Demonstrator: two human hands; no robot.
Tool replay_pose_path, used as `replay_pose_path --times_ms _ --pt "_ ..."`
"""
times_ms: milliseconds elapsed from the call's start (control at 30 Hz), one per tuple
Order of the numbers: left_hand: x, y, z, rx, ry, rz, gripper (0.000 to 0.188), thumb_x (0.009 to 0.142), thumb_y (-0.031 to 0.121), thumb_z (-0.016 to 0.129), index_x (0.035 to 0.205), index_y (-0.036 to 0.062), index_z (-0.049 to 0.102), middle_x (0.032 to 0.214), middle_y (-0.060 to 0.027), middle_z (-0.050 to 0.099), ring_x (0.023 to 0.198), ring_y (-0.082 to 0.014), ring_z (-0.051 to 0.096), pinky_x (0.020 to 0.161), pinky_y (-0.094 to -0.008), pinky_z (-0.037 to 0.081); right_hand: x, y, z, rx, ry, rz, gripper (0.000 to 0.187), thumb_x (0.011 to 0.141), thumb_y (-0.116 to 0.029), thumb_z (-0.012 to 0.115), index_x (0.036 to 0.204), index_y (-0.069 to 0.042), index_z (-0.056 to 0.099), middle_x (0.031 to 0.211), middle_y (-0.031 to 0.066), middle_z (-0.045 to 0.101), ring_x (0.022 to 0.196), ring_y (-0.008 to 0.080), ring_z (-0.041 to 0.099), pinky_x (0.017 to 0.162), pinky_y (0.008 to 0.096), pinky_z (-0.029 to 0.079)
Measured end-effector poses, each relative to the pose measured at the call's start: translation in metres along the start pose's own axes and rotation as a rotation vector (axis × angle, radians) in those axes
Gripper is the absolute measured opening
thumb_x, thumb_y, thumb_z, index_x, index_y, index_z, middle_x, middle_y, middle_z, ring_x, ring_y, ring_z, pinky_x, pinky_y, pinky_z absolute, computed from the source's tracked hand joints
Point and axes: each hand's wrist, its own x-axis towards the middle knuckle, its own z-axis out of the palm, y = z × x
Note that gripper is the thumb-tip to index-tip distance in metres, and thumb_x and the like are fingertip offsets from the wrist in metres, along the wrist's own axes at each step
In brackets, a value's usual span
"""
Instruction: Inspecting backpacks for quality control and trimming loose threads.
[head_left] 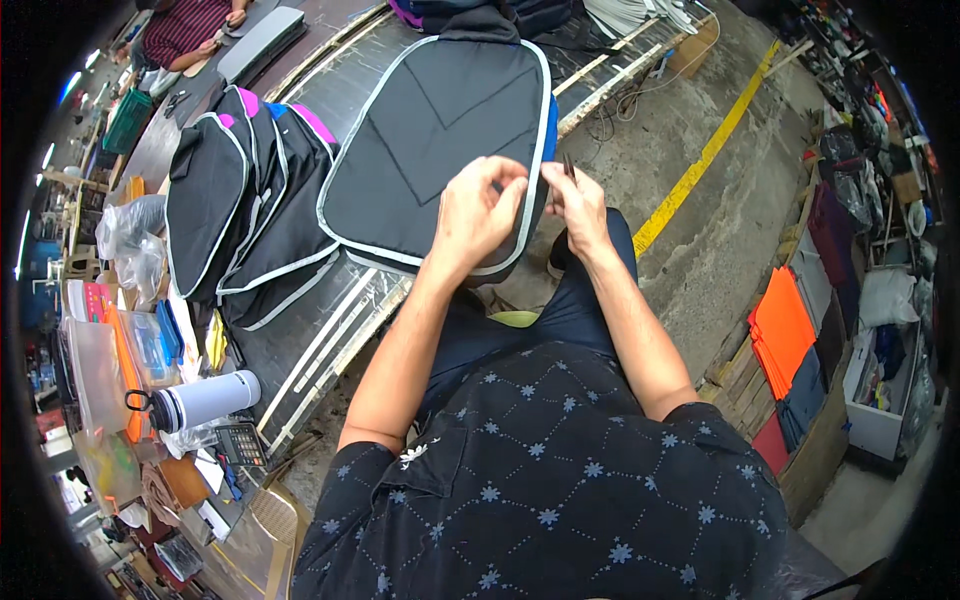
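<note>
A black bag (pixel 400 125) with light grey piping and stitched V lines lies on the table in front of me, its near right edge toward my lap. My left hand (pixel 482 210) is over its lower right part, thumb and fingers curled together near the piping; whatever they pinch is too small to make out. Just off the bag's right edge, my right hand (pixel 578 205) is closed on a small dark pointed tool (pixel 568 166), its tip showing above the fingers. A blue strip of the bag shows along that edge.
Left of the bag stand several black bags (pixel 235 190) with grey piping and pink patches. A white bottle (pixel 205 400) and a calculator (pixel 242 445) lie nearer. Orange sheets (pixel 783 330) sit at right, past a yellow floor line (pixel 700 165). Another person (pixel 190 35) works at far left.
</note>
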Motion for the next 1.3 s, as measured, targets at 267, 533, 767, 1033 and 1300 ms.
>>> replay_pose_path --times_ms 267,533,767,1033,1300 --pt "0.043 -0.012 0.031 0.348 0.074 0.061 0.021 0.091 0.019 0.079 0.110 0.0099 0.082 0.092 -0.0096 0.072 0.082 -0.0325 0.075 0.076 -0.0442 0.061 0.029 0.013 -0.001 -0.024 0.003 -0.081 0.022 0.102 -0.025 0.079 0.111 -0.005 0.080 0.088 -0.0056 0.070 0.074 0.0036 0.058 0.068 0.0230 0.048" --pt "0.040 -0.050 0.050 -0.342 0.094 -0.304 0.017 0.101 0.014 0.075 0.099 -0.0026 0.078 0.085 -0.0013 0.075 0.074 -0.0053 0.062 0.069 -0.0258 0.052 0.023 0.013 -0.003 -0.195 0.001 -0.234 0.021 0.100 -0.017 0.080 0.110 0.001 0.079 0.090 -0.0032 0.074 0.079 0.0038 0.062 0.071 0.0235 0.050" --pt "0.039 -0.040 0.039 -0.634 -0.015 -0.423 0.014 0.099 0.014 0.078 0.102 0.0007 0.080 0.083 0.0027 0.071 0.065 -0.0027 0.053 0.062 -0.0215 0.043 0.012 -0.004 -0.007 -0.350 -0.005 -0.227 0.023 0.100 -0.018 0.079 0.111 0.002 0.076 0.091 0.0019 0.076 0.081 0.0094 0.067 0.075 0.0274 0.054" --pt "0.036 -0.043 0.038 -0.585 0.035 -0.370 0.011 0.099 0.012 0.076 0.098 0.0010 0.077 0.084 0.0022 0.070 0.071 -0.0048 0.059 0.065 -0.0238 0.049 -0.019 -0.061 0.006 -0.952 0.098 -0.488 0.026 0.097 -0.025 0.078 0.114 -0.006 0.072 0.096 0.0135 0.078 0.089 0.0322 0.079 0.077 0.0444 0.060" --pt "0.034 -0.048 0.047 -0.572 0.040 -0.303 0.011 0.098 0.011 0.076 0.097 0.0005 0.076 0.081 0.0032 0.070 0.071 -0.0034 0.058 0.067 -0.0230 0.050 -0.012 -0.059 0.014 -1.082 0.140 -0.627 0.021 0.093 -0.020 0.080 0.108 -0.008 0.073 0.095 0.0141 0.079 0.085 0.0367 0.077 0.075 0.0479 0.060"
